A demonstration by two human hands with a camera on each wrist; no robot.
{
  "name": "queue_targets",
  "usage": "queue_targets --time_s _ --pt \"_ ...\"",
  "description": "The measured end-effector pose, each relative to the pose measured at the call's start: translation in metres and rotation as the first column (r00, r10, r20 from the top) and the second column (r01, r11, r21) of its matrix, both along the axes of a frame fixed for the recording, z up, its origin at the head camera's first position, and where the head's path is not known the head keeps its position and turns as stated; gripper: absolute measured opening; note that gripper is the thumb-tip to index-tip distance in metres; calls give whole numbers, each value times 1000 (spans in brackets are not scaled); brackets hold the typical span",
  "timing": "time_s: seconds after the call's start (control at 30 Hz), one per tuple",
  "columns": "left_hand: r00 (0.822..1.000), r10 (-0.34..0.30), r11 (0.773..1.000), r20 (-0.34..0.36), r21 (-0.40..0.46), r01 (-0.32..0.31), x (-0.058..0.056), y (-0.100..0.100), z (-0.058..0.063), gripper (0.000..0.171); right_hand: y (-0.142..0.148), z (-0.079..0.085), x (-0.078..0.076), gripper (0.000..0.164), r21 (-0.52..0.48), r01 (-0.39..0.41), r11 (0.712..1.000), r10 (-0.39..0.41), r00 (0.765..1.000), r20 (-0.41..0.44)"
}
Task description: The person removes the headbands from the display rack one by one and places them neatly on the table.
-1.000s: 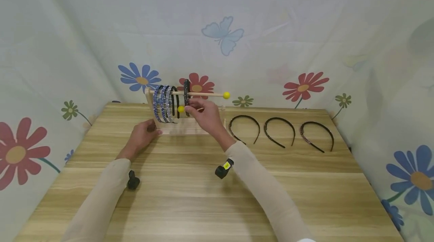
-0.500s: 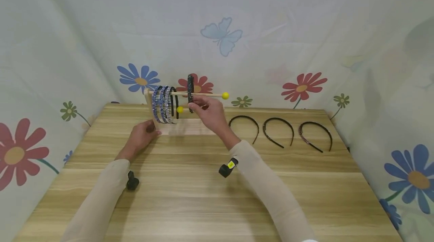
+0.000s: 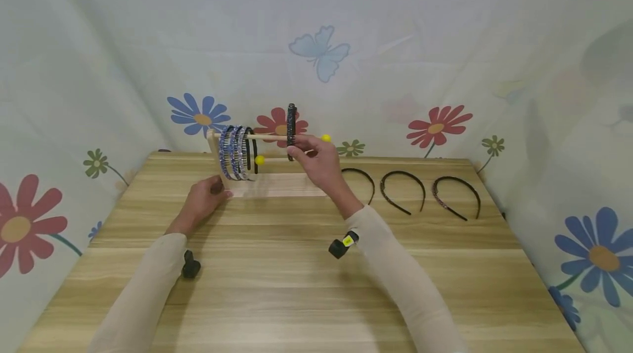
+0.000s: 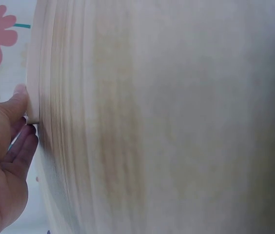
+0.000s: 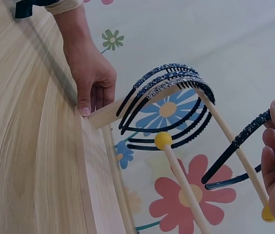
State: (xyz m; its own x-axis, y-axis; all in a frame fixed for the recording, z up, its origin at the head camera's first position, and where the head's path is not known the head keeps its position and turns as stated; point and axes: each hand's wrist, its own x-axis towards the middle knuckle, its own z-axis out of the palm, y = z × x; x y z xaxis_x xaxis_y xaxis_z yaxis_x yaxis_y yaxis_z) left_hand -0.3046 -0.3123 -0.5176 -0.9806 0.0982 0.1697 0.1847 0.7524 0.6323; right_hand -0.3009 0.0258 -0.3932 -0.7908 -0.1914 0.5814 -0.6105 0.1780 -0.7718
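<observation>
A wooden headband stand [image 3: 282,185] with two rods stands on the table. My left hand [image 3: 201,199] grips the left end of its base, thumb on top and fingers curled at the edge in the left wrist view. Several glittery blue and silver headbands [image 3: 232,152] hang at the stand's upright end. My right hand [image 3: 321,163] pinches a black glittery headband [image 3: 291,125] between thumb and fingers, apart from the hanging ones. In the right wrist view this black headband [image 5: 248,130] straddles the far rod [image 5: 230,129], near its yellow end ball [image 5: 268,214].
Three dark headbands [image 3: 403,174] lie in a row on the wooden table [image 3: 277,287] right of the stand, the nearest partly behind my right arm. The nearer rod ends in a yellow ball [image 5: 164,141]. A flower-printed cloth [image 3: 237,56] hangs behind the table.
My right hand has moved right along the rod with the black headband, away from the hanging headbands and toward the far yellow ball. My left hand stays on the base.
</observation>
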Motion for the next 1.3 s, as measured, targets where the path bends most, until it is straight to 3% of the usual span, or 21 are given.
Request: queue_targets --time_s 0.37,0.83,1.3 --pt "1000 2 1000 15 -6 -2 1 -1 -1 46 27 3 1 27 15 52 999 -53 997 52" --pt "1000 -6 1000 18 3 6 2 -3 2 45 65 5 -1 30 19 128 992 -127 992 -23" --pt "999 -6 1000 49 27 5 2 0 3 52 110 3 7 26 38 208 977 -207 978 -37"
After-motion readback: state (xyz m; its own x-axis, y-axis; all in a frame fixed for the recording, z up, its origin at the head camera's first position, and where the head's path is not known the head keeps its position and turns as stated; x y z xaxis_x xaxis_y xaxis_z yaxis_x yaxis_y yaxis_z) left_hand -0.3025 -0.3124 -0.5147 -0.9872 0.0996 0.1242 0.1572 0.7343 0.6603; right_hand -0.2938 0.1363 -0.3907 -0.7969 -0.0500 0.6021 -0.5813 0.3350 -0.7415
